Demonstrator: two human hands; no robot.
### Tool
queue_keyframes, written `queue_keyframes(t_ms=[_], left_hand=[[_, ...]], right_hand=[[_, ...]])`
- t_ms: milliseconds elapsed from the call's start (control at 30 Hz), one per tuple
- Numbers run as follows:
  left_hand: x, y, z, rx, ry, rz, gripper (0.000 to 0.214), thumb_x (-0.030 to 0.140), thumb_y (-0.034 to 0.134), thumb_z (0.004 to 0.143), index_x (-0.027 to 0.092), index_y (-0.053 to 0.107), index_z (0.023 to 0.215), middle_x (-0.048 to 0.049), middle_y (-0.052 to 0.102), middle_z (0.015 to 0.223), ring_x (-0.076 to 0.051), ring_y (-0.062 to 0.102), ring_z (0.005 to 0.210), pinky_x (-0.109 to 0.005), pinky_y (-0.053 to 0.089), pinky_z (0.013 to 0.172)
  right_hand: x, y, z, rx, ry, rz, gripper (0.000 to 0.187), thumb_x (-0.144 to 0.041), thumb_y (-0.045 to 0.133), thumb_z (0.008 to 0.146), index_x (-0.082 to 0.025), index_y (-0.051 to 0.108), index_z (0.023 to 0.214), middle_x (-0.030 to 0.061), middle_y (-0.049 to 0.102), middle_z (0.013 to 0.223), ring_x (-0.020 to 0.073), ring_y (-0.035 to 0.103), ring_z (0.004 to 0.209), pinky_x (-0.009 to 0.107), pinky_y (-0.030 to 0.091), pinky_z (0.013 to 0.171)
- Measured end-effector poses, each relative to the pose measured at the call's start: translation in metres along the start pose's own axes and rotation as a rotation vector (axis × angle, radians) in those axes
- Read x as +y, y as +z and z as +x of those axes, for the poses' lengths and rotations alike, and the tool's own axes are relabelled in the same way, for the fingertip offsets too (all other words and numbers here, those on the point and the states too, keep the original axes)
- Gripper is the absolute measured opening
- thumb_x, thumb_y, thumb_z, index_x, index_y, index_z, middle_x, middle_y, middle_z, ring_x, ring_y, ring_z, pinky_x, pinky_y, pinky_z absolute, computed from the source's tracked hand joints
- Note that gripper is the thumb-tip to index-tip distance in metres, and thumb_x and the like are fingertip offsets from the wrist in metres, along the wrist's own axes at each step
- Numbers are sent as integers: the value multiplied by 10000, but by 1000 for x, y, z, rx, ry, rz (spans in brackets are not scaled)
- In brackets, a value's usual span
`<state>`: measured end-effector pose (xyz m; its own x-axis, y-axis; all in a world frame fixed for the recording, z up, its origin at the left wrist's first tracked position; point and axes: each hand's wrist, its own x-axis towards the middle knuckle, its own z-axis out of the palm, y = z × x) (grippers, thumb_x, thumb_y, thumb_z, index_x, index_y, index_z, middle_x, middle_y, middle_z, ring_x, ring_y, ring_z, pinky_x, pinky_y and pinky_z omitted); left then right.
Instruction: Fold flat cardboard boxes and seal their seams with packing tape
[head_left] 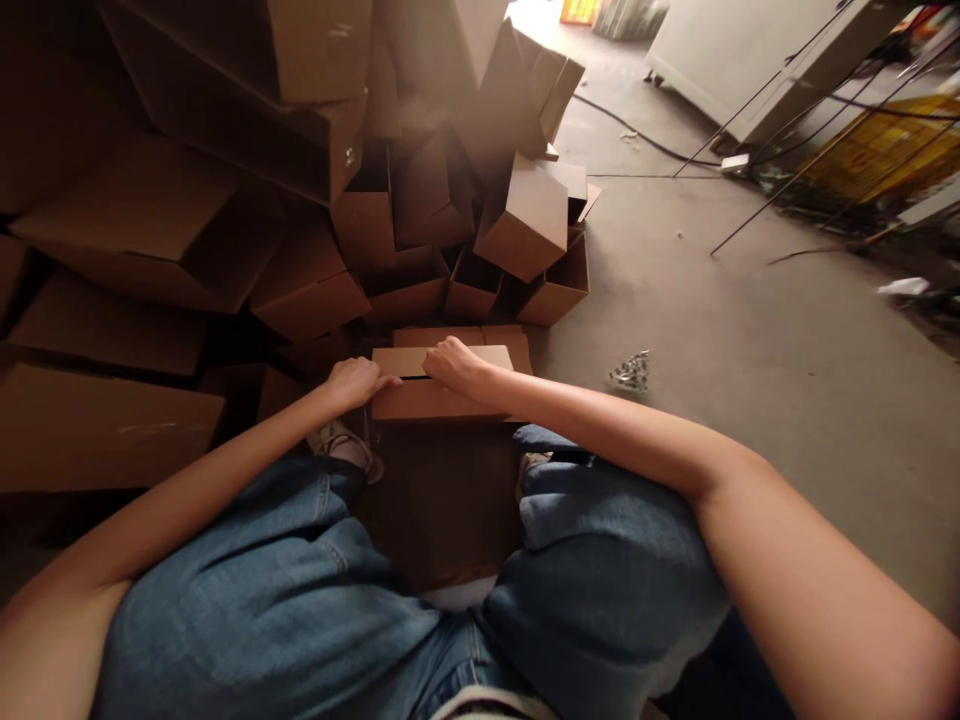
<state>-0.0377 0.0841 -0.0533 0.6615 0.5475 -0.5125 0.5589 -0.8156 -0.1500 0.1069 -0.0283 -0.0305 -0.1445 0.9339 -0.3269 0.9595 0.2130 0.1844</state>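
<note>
A flat brown cardboard box [442, 400] lies on the floor between my knees, its top flap [487, 357] raised a little at the far end. My left hand [356, 382] rests at the box's left edge, fingers curled and one fingertip pointing onto the flap. My right hand [454, 364] is closed over the flap's near edge, fingers pressed together on the cardboard. I sit low, in blue jeans [600, 560], with a light-coloured shoe [341, 445] showing by the box's left corner.
A tall heap of folded-up cardboard boxes [300, 200] fills the left and far side. Bare concrete floor [750, 350] spreads to the right, with a crumpled shiny scrap [631, 371]. Cables, thin rods, a white cabinet [742, 55] and yellow crates [877, 145] stand far right.
</note>
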Motion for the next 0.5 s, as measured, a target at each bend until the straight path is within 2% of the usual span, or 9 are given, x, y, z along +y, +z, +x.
queue_keyframes(t_ms=[167,333,500], left_hand=[[2,-4,2,-14,6,10,748,663,267,985,120,761,1124,-234,717,1221,-380,652,1180,-382,489,931],[9,-12,8,-38,-1,-30,669,623,414,957,85,748,1172,-271,685,1271,-428,619,1221,-442,468,984],[7,-17,20,-115,29,-76,600,608,483,933,118,764,1136,-246,706,1247,-417,626,1209,-441,472,987]], right_hand=[[-1,2,10,-27,37,-44,187,-91,592,908,-96,761,988,190,775,956,277,752,922,352,527,773],[-23,8,17,-62,64,-125,280,-13,492,905,-73,743,1013,176,777,960,283,758,877,487,510,918],[-35,17,33,-97,57,-102,156,-147,624,837,-133,746,934,128,779,920,311,755,854,577,490,958]])
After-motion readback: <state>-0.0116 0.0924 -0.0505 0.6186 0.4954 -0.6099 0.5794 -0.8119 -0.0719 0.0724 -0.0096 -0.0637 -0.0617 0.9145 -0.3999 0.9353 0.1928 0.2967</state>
